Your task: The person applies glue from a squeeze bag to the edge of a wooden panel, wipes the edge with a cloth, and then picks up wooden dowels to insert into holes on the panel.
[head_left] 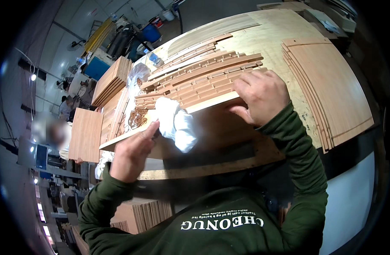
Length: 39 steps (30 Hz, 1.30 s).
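In front of me a wooden board (214, 103) carries rows of narrow wooden strips (207, 74) with small pegs or notches. My right hand (263, 95) is at the board's near right edge, its fingers curled over the top and its thumb below the edge. Near the board's left front edge is my left hand (134, 155), thumb raised and apart from the fingers. Whether it touches the board I cannot tell. A bunched white cloth (176, 124) hangs over the front edge just right of my left hand. Brown rubber bands or cords (137, 118) lie in a tangle behind that hand.
Stacked wooden panels (350, 93) lie at the right of the worktable (284, 25). More panels (112, 80) stand at the far left, near a clear plastic bag (137, 73). Another person (63, 136) is at the left beside a panel (85, 134). Below are upright boards (146, 214).
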Each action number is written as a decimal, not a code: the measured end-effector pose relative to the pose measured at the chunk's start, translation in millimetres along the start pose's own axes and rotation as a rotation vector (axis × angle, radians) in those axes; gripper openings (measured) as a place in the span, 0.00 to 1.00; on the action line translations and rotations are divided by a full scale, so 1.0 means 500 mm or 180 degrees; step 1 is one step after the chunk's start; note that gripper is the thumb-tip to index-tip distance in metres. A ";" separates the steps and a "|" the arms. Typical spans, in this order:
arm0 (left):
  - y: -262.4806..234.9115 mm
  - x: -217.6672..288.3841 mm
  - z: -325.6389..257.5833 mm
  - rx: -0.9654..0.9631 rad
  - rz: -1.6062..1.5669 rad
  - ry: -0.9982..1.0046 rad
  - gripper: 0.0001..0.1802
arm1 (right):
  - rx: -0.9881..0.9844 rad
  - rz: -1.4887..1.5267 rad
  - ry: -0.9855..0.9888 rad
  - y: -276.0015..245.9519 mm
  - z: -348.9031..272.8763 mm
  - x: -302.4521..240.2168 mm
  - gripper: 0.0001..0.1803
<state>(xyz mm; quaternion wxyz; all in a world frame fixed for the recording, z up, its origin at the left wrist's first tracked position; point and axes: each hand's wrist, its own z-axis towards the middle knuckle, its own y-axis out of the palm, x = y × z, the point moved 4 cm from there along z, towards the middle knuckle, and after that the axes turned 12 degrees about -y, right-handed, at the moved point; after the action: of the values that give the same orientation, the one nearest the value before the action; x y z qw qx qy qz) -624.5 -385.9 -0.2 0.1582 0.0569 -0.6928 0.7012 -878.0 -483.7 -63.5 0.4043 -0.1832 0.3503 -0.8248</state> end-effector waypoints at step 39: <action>0.003 0.147 0.147 0.0364 -0.1561 -0.0204 0.18 | 0.2241 0.2973 0.0708 0.093 -0.127 0.118 0.22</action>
<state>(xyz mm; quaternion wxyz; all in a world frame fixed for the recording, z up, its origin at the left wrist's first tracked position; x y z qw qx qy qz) -704.6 -448.1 23.0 0.2980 0.2544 -0.6221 0.6778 -925.6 -523.3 -139.7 0.7217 0.2229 0.1395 -0.6404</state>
